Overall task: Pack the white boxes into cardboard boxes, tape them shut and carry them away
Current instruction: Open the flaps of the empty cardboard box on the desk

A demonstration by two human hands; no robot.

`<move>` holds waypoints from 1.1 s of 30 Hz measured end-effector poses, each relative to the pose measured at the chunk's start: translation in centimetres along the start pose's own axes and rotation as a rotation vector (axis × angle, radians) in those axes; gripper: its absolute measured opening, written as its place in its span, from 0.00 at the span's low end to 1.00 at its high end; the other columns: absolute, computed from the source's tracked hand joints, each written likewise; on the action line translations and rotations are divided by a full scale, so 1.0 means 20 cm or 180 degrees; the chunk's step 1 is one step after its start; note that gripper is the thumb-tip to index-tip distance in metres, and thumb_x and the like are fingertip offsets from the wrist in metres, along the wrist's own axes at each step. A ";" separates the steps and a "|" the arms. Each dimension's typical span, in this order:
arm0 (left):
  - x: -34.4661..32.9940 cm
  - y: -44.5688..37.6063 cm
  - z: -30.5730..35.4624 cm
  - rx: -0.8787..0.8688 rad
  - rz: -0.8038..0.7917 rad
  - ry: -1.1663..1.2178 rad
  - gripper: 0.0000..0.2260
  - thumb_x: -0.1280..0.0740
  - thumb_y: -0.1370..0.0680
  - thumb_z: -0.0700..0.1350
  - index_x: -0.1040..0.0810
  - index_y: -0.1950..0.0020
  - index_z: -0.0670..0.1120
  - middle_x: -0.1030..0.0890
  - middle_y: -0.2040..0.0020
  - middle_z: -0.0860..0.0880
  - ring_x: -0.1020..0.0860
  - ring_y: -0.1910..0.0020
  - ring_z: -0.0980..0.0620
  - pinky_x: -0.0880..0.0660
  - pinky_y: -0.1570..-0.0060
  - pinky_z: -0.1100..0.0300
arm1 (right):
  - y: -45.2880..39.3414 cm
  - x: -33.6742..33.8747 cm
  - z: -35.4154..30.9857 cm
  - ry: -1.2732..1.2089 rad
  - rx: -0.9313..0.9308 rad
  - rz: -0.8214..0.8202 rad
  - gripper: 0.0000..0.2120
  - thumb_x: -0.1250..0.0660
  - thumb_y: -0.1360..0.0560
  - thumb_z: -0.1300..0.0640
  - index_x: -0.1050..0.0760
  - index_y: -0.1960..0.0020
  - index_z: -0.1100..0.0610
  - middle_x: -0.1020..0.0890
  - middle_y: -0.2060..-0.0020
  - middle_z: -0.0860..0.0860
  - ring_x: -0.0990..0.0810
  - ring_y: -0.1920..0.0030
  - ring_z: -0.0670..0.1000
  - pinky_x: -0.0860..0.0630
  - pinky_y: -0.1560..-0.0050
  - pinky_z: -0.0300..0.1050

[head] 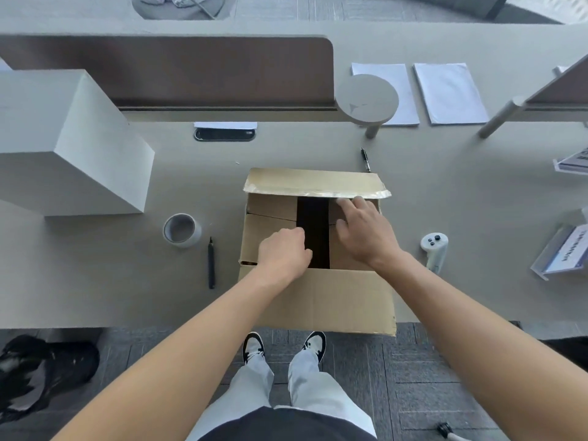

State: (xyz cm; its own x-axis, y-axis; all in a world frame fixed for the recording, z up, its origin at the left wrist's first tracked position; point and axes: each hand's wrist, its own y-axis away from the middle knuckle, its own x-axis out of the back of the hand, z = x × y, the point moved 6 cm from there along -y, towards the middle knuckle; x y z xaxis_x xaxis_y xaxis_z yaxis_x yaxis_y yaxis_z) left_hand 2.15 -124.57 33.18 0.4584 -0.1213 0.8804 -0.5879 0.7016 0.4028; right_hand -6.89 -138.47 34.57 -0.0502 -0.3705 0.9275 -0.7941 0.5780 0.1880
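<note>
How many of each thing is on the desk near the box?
Cardboard box: 1
Tape roll: 1
Pens: 2
Paper stacks: 2
Controller: 1
Total: 7

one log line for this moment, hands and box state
stage: closing flaps | left hand: pressing left inner flap | right hand: flat on right inner flap | cardboard box: outer flaps open, untaped | tape roll: on desk, untouched

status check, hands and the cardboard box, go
Left hand and right hand pressing the inner flaps of the cardboard box; dark gap between the flaps. Far flap up. Tape roll untouched on the desk.
</note>
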 end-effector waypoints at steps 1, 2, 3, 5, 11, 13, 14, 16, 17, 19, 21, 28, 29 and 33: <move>0.01 -0.01 0.01 -0.0005 0.0032 0.0026 0.09 0.36 0.20 0.51 0.24 0.44 0.47 0.19 0.49 0.47 0.21 0.53 0.45 0.21 0.53 0.51 | -0.02 0.04 0.00 0.0001 0.0074 0.0110 0.21 0.40 0.20 0.56 0.31 0.27 0.55 0.25 0.36 0.55 0.28 0.35 0.59 0.26 0.43 0.55; 0.01 -0.03 0.01 -0.0001 0.0062 0.0071 0.09 0.36 0.20 0.51 0.24 0.44 0.48 0.19 0.49 0.47 0.21 0.52 0.45 0.21 0.52 0.50 | -0.04 0.07 0.00 0.0001 0.0141 0.0212 0.21 0.40 0.20 0.56 0.30 0.27 0.56 0.25 0.36 0.55 0.28 0.35 0.59 0.26 0.43 0.55; 0.02 -0.04 0.02 0.0004 0.0094 0.0112 0.10 0.36 0.20 0.51 0.23 0.43 0.48 0.19 0.48 0.47 0.21 0.52 0.46 0.20 0.52 0.49 | -0.07 0.11 0.00 0.0004 0.0199 0.0294 0.21 0.39 0.20 0.56 0.30 0.28 0.56 0.25 0.36 0.56 0.28 0.36 0.59 0.26 0.42 0.55; 0.03 -0.06 0.02 0.0003 0.0195 0.0140 0.12 0.35 0.20 0.51 0.23 0.40 0.48 0.20 0.45 0.47 0.22 0.48 0.46 0.20 0.50 0.48 | -0.13 0.16 -0.01 0.0012 0.0288 0.0417 0.21 0.39 0.20 0.56 0.30 0.28 0.58 0.25 0.36 0.57 0.28 0.36 0.60 0.26 0.40 0.56; 0.05 -0.15 0.03 0.0028 0.0469 -0.0060 0.18 0.34 0.20 0.52 0.26 0.32 0.48 0.23 0.36 0.46 0.27 0.36 0.45 0.24 0.40 0.49 | -0.36 0.23 -0.01 -0.0010 0.0311 0.0570 0.25 0.37 0.21 0.55 0.34 0.25 0.59 0.27 0.33 0.58 0.28 0.35 0.60 0.25 0.37 0.58; 0.05 -0.19 0.02 0.0044 0.0517 -0.0130 0.19 0.34 0.20 0.52 0.28 0.30 0.48 0.25 0.35 0.46 0.29 0.35 0.45 0.25 0.38 0.50 | -0.44 0.21 0.00 0.0029 0.0293 0.0476 0.27 0.37 0.21 0.55 0.36 0.23 0.58 0.29 0.30 0.58 0.29 0.33 0.61 0.26 0.34 0.57; 0.05 -0.20 0.02 0.0038 0.0533 -0.0155 0.20 0.34 0.20 0.51 0.29 0.30 0.48 0.25 0.34 0.46 0.29 0.34 0.45 0.26 0.38 0.50 | -0.48 0.19 0.01 0.0049 0.0277 0.0394 0.28 0.37 0.21 0.55 0.37 0.22 0.58 0.31 0.28 0.58 0.30 0.31 0.61 0.27 0.33 0.57; 0.05 -0.24 0.02 -0.0006 0.0561 -0.0238 0.19 0.33 0.21 0.50 0.29 0.31 0.47 0.26 0.35 0.46 0.30 0.35 0.45 0.27 0.38 0.51 | -0.55 0.14 0.03 0.0092 0.0232 0.0193 0.30 0.38 0.21 0.55 0.39 0.21 0.57 0.34 0.25 0.57 0.34 0.27 0.61 0.32 0.28 0.56; 0.04 -0.25 0.01 -0.0046 0.0573 -0.0323 0.19 0.33 0.21 0.49 0.29 0.32 0.47 0.26 0.35 0.46 0.30 0.34 0.45 0.28 0.37 0.51 | -0.58 0.11 0.05 0.0119 0.0201 0.0089 0.31 0.38 0.21 0.55 0.40 0.20 0.57 0.35 0.23 0.57 0.36 0.24 0.60 0.34 0.26 0.55; 0.03 -0.28 0.01 -0.0145 0.0534 -0.0552 0.19 0.33 0.22 0.48 0.30 0.32 0.46 0.27 0.33 0.45 0.33 0.31 0.44 0.31 0.32 0.50 | -0.62 0.05 0.07 0.0164 0.0164 -0.0082 0.32 0.37 0.22 0.54 0.41 0.20 0.57 0.37 0.21 0.56 0.40 0.22 0.59 0.40 0.23 0.53; -0.01 -0.32 0.01 -0.0248 0.0441 -0.0778 0.23 0.33 0.22 0.48 0.32 0.28 0.45 0.33 0.26 0.42 0.40 0.23 0.43 0.38 0.26 0.47 | -0.63 -0.02 0.09 0.0207 0.0186 -0.0208 0.31 0.36 0.23 0.53 0.39 0.21 0.57 0.36 0.22 0.56 0.40 0.22 0.58 0.42 0.23 0.53; -0.10 -0.40 0.05 -0.0838 0.0047 -0.1573 0.29 0.31 0.24 0.46 0.34 0.24 0.44 0.44 0.19 0.41 0.53 0.19 0.43 0.50 0.22 0.43 | -0.62 -0.15 0.14 0.0504 0.0335 -0.0254 0.41 0.35 0.23 0.47 0.50 0.17 0.55 0.46 0.18 0.57 0.51 0.18 0.55 0.55 0.19 0.54; -0.11 -0.40 0.05 -0.0876 -0.0007 -0.1645 0.28 0.31 0.24 0.46 0.33 0.25 0.45 0.44 0.20 0.41 0.54 0.19 0.43 0.51 0.23 0.42 | -0.61 -0.15 0.14 0.0531 0.0353 -0.0223 0.42 0.35 0.23 0.47 0.52 0.17 0.55 0.47 0.18 0.56 0.52 0.18 0.55 0.56 0.19 0.54; -0.11 -0.39 0.06 -0.0936 -0.0109 -0.1726 0.22 0.34 0.23 0.49 0.28 0.29 0.44 0.39 0.21 0.41 0.55 0.19 0.44 0.53 0.23 0.41 | -0.55 -0.15 0.16 0.0640 0.0363 -0.0088 0.43 0.36 0.23 0.48 0.56 0.17 0.56 0.52 0.17 0.56 0.56 0.18 0.55 0.55 0.19 0.55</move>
State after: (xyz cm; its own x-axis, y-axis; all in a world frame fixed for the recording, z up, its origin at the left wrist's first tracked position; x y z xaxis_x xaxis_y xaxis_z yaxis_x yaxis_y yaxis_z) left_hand 4.99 -130.64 28.46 0.0241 -0.4327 0.9012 -0.3352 0.8458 0.4151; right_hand 0.08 -145.98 28.69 0.0853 -0.2261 0.9704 -0.8574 0.4794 0.1871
